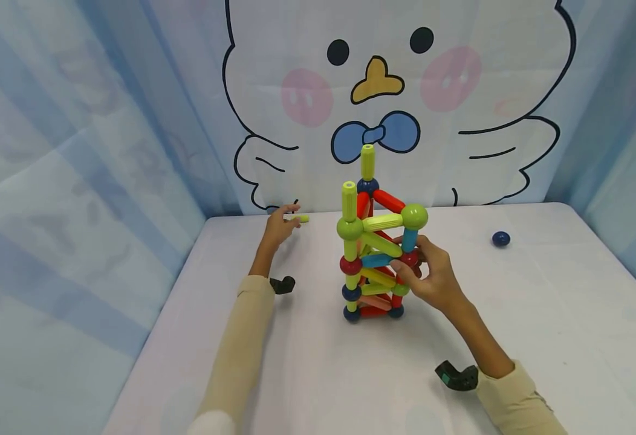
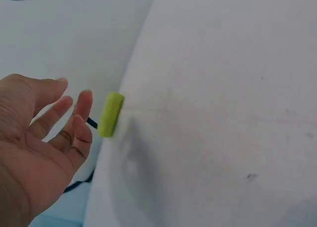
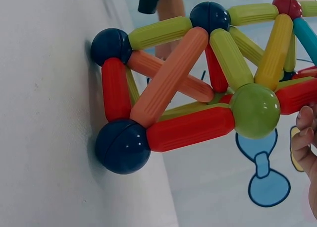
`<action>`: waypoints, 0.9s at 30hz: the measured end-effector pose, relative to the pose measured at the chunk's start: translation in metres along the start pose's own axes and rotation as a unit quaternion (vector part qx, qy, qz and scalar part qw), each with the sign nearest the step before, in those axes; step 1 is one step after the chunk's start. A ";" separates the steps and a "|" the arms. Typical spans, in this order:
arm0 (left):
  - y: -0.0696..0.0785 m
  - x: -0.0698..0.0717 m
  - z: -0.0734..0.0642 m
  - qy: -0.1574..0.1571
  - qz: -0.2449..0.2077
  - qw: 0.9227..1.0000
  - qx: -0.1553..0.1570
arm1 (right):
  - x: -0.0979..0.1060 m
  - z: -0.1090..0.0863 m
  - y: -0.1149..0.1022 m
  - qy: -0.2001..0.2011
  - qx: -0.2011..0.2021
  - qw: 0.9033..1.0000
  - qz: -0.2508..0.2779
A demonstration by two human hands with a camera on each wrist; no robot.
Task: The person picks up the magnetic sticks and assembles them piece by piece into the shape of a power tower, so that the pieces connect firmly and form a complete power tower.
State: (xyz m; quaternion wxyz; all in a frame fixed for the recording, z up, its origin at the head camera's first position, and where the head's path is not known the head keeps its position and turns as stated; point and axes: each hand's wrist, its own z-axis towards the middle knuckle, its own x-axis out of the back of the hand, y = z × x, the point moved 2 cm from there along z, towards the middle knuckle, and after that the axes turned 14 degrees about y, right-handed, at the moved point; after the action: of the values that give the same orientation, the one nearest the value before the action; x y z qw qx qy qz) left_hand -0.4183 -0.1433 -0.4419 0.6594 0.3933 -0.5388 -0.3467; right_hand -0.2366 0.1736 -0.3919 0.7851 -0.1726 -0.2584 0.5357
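A tower of coloured toy building rods and balls (image 1: pixel 381 223) stands upright on the table, with two yellow-green rods pointing up from its top. My right hand (image 1: pixel 432 275) grips its right side, thumb and fingers around the red ball (image 1: pixel 409 258). In the right wrist view, the fingertips (image 3: pixel 304 133) show at the right edge, by a red rod (image 3: pixel 190 128) and a green ball (image 3: pixel 256 111). At the table's far edge, my left hand (image 1: pixel 280 228) hovers beside a loose yellow-green rod (image 2: pixel 111 115). Its fingers are loosely bent and apart from the rod, holding nothing.
A dark blue ball (image 1: pixel 500 239) lies alone on the right of the white table (image 1: pixel 318 374). Behind the far edge hangs a cartoon-printed cloth (image 1: pixel 307 157), and bluish curtains (image 1: pixel 78 181) flank the sides. Black wrist devices (image 1: pixel 457 376) sit at both sleeves.
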 end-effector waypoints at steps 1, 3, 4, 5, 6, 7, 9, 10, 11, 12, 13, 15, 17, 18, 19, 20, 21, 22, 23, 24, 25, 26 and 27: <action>-0.006 -0.002 0.003 -0.007 0.013 1.000 0.011 | 0.000 0.000 0.000 0.000 -0.001 1.000 -0.001; -0.016 -0.005 0.007 -0.011 0.032 0.999 0.033 | 0.000 0.000 -0.001 0.000 -0.003 1.000 -0.001; -0.020 -0.006 0.008 -0.011 0.040 0.998 0.039 | 0.000 0.000 -0.001 -0.001 -0.004 1.000 -0.001; -0.023 -0.007 0.009 -0.011 0.049 0.998 0.042 | 0.000 -0.001 -0.002 -0.002 -0.004 1.000 -0.001; -0.025 -0.008 0.011 -0.012 0.057 0.997 0.043 | 0.000 -0.001 -0.002 -0.002 -0.004 1.000 0.000; -0.026 -0.009 0.012 -0.012 0.072 0.997 0.040 | 0.000 -0.002 -0.002 -0.001 -0.004 1.000 0.001; -0.027 -0.012 0.014 -0.014 0.101 0.995 0.025 | 0.000 -0.002 -0.001 -0.002 -0.004 1.000 0.001; -0.028 -0.014 0.015 -0.017 0.118 0.993 0.015 | 0.000 -0.002 -0.001 -0.003 -0.003 1.000 0.000; -0.028 -0.017 0.016 -0.019 0.136 0.990 0.005 | 0.001 -0.001 0.000 -0.003 -0.002 1.000 0.001; -0.026 -0.019 0.016 -0.023 0.158 0.987 -0.011 | 0.001 0.000 0.001 -0.002 -0.002 1.000 0.002; -0.025 -0.021 0.016 -0.025 0.177 0.984 -0.024 | 0.001 0.000 0.001 -0.001 0.000 1.000 0.002; -0.022 -0.026 0.013 -0.036 0.217 0.974 -0.049 | 0.002 0.001 0.001 0.001 0.005 1.000 0.003; -0.018 -0.031 0.009 -0.048 0.259 0.962 -0.073 | 0.002 0.001 0.001 0.004 0.009 1.000 0.003; -0.015 -0.033 0.007 -0.055 0.276 0.956 -0.084 | 0.002 0.001 0.001 0.004 0.010 1.000 0.002; -0.012 -0.035 0.005 -0.061 0.286 0.952 -0.087 | 0.003 0.001 0.001 0.003 0.011 1.000 0.000; -0.009 -0.036 0.002 -0.066 0.299 0.947 -0.101 | 0.002 0.001 0.001 0.001 0.011 1.000 -0.001; -0.006 -0.037 0.000 -0.069 0.296 0.946 -0.110 | 0.002 0.001 0.001 -0.001 0.010 1.000 -0.002; -0.001 -0.036 -0.002 -0.070 0.278 0.951 -0.111 | 0.002 0.001 0.001 -0.002 0.010 1.000 -0.003; 0.004 -0.036 -0.005 -0.071 0.248 0.960 -0.109 | 0.002 0.001 0.000 -0.003 0.010 1.000 -0.003; 0.010 -0.035 -0.007 -0.071 0.211 0.969 -0.109 | 0.002 0.000 0.001 -0.003 0.010 1.000 -0.003; 0.017 -0.033 -0.011 -0.072 0.160 0.979 -0.106 | 0.002 0.000 0.001 -0.002 0.010 1.000 -0.004; 0.026 -0.031 -0.014 -0.072 0.105 0.987 -0.102 | 0.002 0.000 0.000 -0.001 0.010 1.000 -0.004; 0.036 -0.027 -0.019 -0.073 0.044 0.992 -0.091 | 0.002 0.000 0.000 0.001 0.010 1.000 -0.003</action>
State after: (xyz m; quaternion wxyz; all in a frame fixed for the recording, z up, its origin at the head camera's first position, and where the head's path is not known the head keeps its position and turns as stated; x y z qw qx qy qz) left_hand -0.4035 -0.1002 -0.4239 0.6664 0.2810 -0.5682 -0.3925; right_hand -0.2366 0.1754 -0.3914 0.7886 -0.1644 -0.2528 0.5359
